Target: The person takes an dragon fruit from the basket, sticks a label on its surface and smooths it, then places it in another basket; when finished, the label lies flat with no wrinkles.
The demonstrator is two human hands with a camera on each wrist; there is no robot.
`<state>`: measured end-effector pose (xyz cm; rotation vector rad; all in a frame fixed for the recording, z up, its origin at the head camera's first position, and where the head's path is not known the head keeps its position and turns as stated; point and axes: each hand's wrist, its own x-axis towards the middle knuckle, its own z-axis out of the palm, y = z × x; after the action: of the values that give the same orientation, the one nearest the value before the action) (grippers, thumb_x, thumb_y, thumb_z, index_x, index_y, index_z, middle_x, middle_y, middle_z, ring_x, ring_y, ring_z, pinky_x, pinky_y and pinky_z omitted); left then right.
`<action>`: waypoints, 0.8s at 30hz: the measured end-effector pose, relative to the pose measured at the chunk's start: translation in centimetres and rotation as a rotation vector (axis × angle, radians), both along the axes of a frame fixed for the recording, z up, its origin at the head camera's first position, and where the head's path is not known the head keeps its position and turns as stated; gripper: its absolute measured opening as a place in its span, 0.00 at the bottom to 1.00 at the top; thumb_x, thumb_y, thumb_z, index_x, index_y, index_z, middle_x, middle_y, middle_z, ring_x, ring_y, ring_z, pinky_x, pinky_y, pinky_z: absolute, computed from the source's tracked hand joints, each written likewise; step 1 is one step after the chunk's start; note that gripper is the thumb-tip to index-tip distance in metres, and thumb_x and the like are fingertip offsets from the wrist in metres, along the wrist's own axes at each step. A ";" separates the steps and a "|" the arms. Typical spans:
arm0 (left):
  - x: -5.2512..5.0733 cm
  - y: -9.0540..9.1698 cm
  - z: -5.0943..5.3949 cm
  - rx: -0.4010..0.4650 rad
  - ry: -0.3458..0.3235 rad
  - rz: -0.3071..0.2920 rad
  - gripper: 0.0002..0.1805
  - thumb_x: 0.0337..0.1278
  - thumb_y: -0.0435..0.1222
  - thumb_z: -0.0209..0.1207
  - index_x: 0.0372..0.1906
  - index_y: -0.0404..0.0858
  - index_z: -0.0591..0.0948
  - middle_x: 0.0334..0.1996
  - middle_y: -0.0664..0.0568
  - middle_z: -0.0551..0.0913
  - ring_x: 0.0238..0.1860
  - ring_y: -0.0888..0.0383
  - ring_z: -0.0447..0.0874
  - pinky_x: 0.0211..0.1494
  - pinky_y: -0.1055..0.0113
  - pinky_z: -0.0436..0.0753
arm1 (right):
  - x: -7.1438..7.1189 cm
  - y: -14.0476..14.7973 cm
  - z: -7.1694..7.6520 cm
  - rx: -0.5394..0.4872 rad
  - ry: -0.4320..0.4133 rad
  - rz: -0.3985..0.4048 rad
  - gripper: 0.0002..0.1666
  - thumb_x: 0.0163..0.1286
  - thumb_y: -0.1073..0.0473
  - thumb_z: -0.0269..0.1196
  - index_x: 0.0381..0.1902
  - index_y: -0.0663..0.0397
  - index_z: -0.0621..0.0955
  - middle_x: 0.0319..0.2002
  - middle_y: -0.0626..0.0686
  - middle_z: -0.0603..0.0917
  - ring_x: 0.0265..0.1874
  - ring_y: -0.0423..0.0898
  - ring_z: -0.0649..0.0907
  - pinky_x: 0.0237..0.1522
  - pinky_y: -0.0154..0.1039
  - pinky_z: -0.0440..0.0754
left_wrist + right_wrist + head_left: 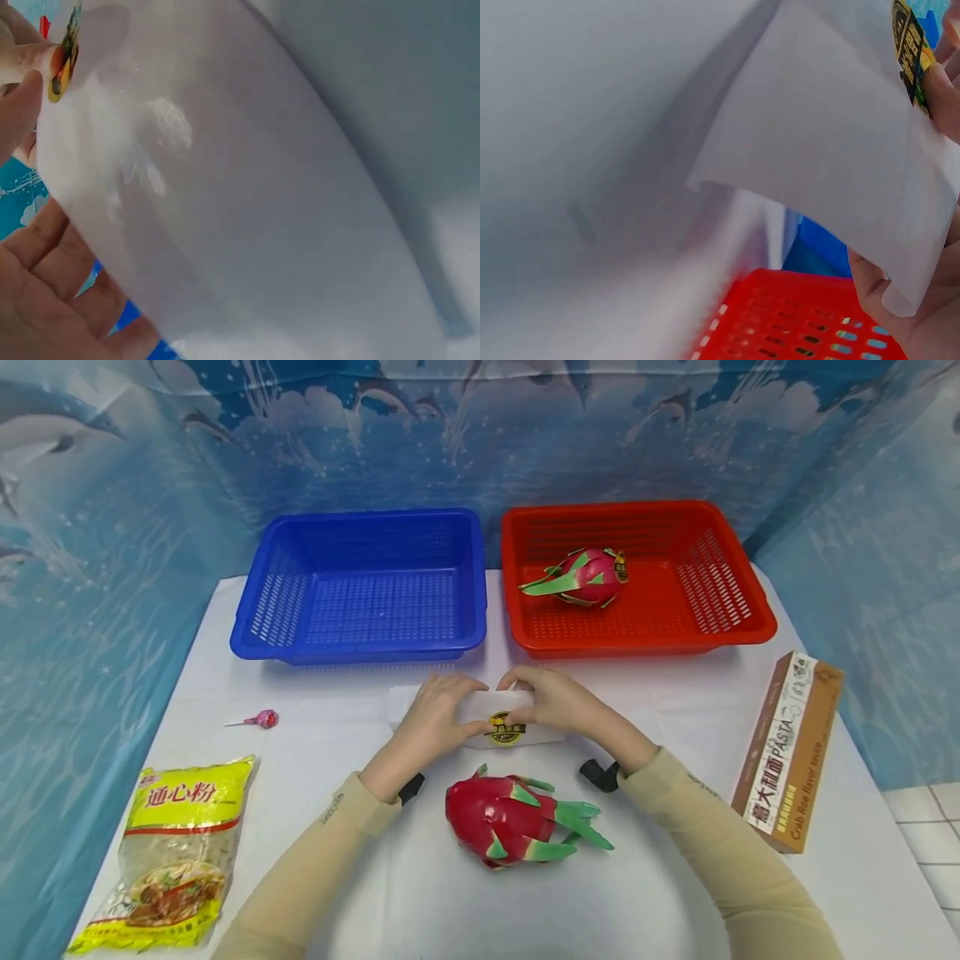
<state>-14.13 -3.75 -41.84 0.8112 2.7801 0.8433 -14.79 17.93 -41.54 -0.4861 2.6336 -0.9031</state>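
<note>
Both hands hold a white paper sheet (540,732) bearing a black-and-yellow round sticker (507,728), in front of the two baskets. The left hand (437,717) grips its left part, thumb beside the sticker; the right hand (557,700) pinches it at the sticker's right edge. In the left wrist view the white sheet (247,187) fills the middle, with the left hand's fingers (67,277) behind its edge. The right wrist view shows the sheet (817,135) hanging from the right hand (922,285). Nearer the body lies a red dragon fruit (498,820) with green leaf tips.
Behind stand a blue basket (360,654) and a red basket (637,650); the red one holds another dragon fruit (592,578). At left lie a lollipop (266,719) and a yellow pasta bag (180,852). A pasta box (791,752) lies at right.
</note>
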 end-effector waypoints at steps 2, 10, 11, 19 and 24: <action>-0.2 0.3 0.0 -0.021 -0.004 -0.005 0.25 0.49 0.45 0.73 0.50 0.37 0.82 0.48 0.46 0.86 0.54 0.46 0.81 0.68 0.47 0.69 | 0.0 -0.3 0.3 0.006 0.005 0.011 0.24 0.57 0.55 0.75 0.50 0.48 0.80 0.43 0.54 0.86 0.43 0.51 0.81 0.46 0.47 0.82; -1.3 0.7 0.4 -0.046 -0.141 -0.012 0.19 0.50 0.44 0.72 0.46 0.38 0.84 0.37 0.47 0.88 0.38 0.51 0.84 0.45 0.57 0.82 | -0.3 -0.6 1.0 -0.036 0.039 0.030 0.23 0.57 0.54 0.74 0.50 0.47 0.80 0.40 0.53 0.86 0.35 0.48 0.81 0.38 0.42 0.81; -1.4 0.7 0.4 -0.039 -0.163 -0.002 0.19 0.51 0.43 0.72 0.46 0.39 0.84 0.39 0.48 0.88 0.39 0.51 0.84 0.46 0.57 0.82 | -0.3 -0.6 1.0 -0.044 0.051 0.024 0.24 0.57 0.54 0.75 0.51 0.48 0.80 0.42 0.53 0.86 0.37 0.48 0.81 0.40 0.43 0.81; -1.5 0.3 0.4 -0.009 -0.246 0.071 0.16 0.52 0.42 0.71 0.43 0.39 0.83 0.36 0.49 0.87 0.36 0.54 0.81 0.42 0.61 0.80 | 1.2 0.0 1.3 -0.131 0.423 0.017 0.25 0.54 0.59 0.76 0.50 0.54 0.82 0.52 0.54 0.81 0.55 0.53 0.77 0.61 0.56 0.71; -1.4 0.0 0.5 0.007 -0.253 0.082 0.17 0.51 0.42 0.71 0.44 0.39 0.83 0.40 0.47 0.88 0.40 0.52 0.83 0.46 0.58 0.82 | 2.2 -0.1 0.7 -0.108 0.682 0.044 0.14 0.51 0.61 0.77 0.36 0.52 0.86 0.40 0.52 0.81 0.44 0.51 0.76 0.47 0.47 0.73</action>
<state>-15.53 -3.72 -41.38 0.5514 2.6024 0.9002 -12.60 17.79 -40.80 -1.0314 3.1548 -1.0024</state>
